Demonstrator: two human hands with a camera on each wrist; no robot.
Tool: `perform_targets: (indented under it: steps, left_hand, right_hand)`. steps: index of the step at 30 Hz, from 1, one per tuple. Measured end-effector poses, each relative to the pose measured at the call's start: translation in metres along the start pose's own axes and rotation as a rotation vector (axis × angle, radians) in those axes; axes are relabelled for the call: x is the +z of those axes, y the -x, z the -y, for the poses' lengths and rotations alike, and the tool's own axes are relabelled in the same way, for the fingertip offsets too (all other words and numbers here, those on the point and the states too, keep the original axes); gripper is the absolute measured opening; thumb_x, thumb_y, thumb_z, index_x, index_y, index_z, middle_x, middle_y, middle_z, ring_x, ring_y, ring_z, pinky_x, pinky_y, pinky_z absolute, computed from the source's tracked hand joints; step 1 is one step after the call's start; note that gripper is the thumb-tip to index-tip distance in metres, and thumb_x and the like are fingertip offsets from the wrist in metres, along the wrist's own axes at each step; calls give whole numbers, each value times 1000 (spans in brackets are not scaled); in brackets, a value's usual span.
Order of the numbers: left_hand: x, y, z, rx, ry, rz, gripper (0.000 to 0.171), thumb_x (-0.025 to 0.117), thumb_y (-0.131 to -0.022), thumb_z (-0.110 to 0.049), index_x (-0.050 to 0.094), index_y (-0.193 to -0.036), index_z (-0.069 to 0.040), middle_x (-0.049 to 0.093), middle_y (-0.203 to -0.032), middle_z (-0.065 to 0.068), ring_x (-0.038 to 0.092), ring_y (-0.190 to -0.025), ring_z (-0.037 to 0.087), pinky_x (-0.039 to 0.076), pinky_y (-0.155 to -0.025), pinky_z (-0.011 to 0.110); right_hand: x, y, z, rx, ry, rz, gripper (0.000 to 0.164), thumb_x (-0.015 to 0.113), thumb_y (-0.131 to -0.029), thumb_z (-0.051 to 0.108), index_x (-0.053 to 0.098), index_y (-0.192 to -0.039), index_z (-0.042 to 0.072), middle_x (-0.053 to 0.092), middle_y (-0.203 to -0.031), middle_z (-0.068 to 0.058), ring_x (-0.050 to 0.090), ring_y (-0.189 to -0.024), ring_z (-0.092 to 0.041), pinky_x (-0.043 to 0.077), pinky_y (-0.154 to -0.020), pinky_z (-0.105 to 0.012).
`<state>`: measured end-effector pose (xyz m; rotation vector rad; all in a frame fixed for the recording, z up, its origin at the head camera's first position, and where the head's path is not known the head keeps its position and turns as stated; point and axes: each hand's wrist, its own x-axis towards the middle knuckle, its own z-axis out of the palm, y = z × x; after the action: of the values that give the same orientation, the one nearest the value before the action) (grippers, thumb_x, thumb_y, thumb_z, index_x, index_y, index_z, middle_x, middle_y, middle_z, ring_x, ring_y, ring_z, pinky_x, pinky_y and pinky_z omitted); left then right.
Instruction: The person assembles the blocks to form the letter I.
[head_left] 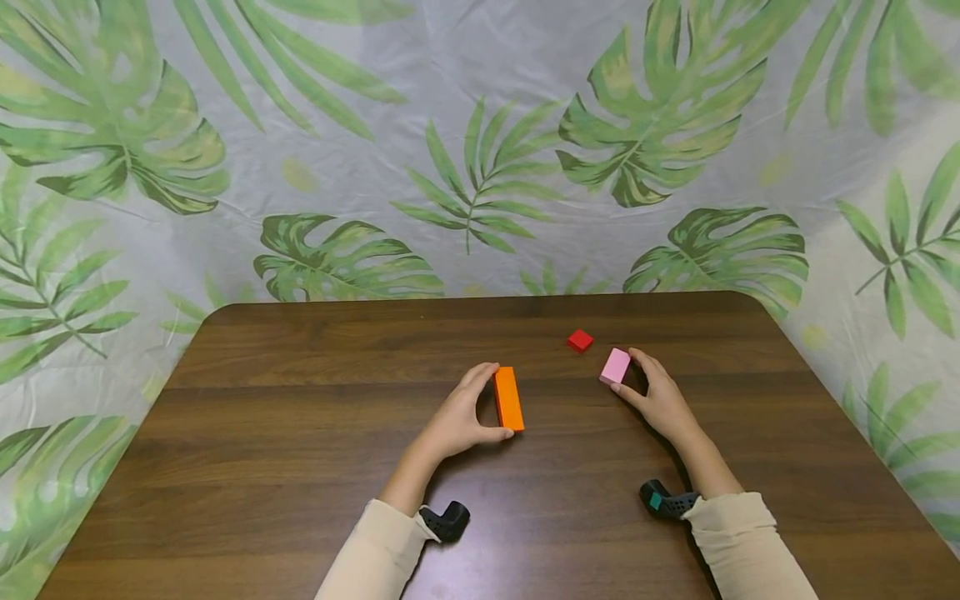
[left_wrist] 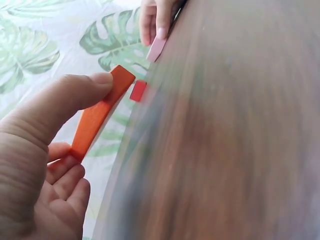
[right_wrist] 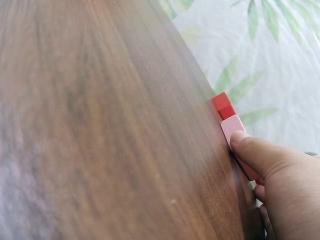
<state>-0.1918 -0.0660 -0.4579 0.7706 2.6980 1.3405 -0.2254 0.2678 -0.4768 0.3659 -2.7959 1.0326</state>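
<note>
My left hand point(head_left: 462, 415) pinches a long orange block point(head_left: 508, 398) by its two ends, thumb at the near end and fingertips at the far end. In the left wrist view the orange block point(left_wrist: 102, 114) spans the gap between thumb and fingers. On the right, my right hand point(head_left: 660, 400) holds a smaller pink block point(head_left: 615, 367) between thumb and fingers. A small red block point(head_left: 580, 341) lies on the table just beyond the pink one, touched by neither hand. In the right wrist view the thumb covers part of the pink block point(right_wrist: 231, 125).
The dark brown wooden table point(head_left: 300, 450) ends at a back edge behind the red block. Past it hangs a pale cloth point(head_left: 510, 75) with green leaf prints. Each wrist wears a black camera band, one left point(head_left: 447, 522) and one right point(head_left: 667, 502).
</note>
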Motion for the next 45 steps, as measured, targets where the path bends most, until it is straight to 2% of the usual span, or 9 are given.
perform_targets:
  steps: [13, 23, 27, 32, 35, 45]
  left_hand:
    - [-9, 6, 11, -4, -17, 90, 93, 79, -65, -24, 28, -139, -2, 27, -141, 13, 30, -126, 24, 28, -100, 40]
    - [-12, 5, 11, -41, -21, 145, 91, 78, -67, -25, 27, -140, -3, 26, -142, 13, 28, -128, 24, 27, -100, 40]
    - [-13, 6, 11, -36, -43, 148, 90, 77, -67, -25, 28, -139, -2, 28, -141, 14, 24, -129, 27, 25, -101, 43]
    - [-12, 7, 13, 18, -82, 125, 88, 75, -69, -32, 31, -137, 2, 32, -138, 15, 22, -128, 31, 23, -101, 45]
    - [-12, 8, 14, 24, -75, 129, 88, 74, -70, -34, 29, -138, 1, 31, -139, 16, 21, -128, 31, 23, -101, 47]
    - [-11, 5, 15, -36, -93, 169, 92, 76, -67, -30, 27, -140, -2, 28, -142, 11, 19, -130, 28, 22, -102, 44]
  right_hand:
    - [0, 0, 1, -3, 3, -8, 70, 65, -83, 28, 30, -135, -6, 33, -132, -28, 30, -122, -42, 25, -96, -56]
    - [0, -1, 2, -2, -5, -2, 71, 64, -84, 29, 30, -135, -6, 32, -133, -28, 29, -122, -42, 24, -96, -56]
    - [-1, -1, 2, -2, -9, 0, 71, 64, -84, 28, 29, -135, -6, 32, -133, -28, 29, -122, -43, 24, -96, -56]
    - [-1, -1, 1, 0, -9, -7, 70, 65, -83, 28, 30, -135, -6, 33, -132, -28, 31, -121, -43, 25, -95, -56]
    - [-1, 0, 2, -11, -12, -18, 69, 65, -83, 26, 32, -134, -7, 35, -131, -29, 32, -120, -43, 26, -95, -56]
    - [1, 1, -1, -36, -22, -77, 65, 69, -80, 22, 38, -130, -7, 40, -125, -27, 41, -113, -40, 29, -92, -55]
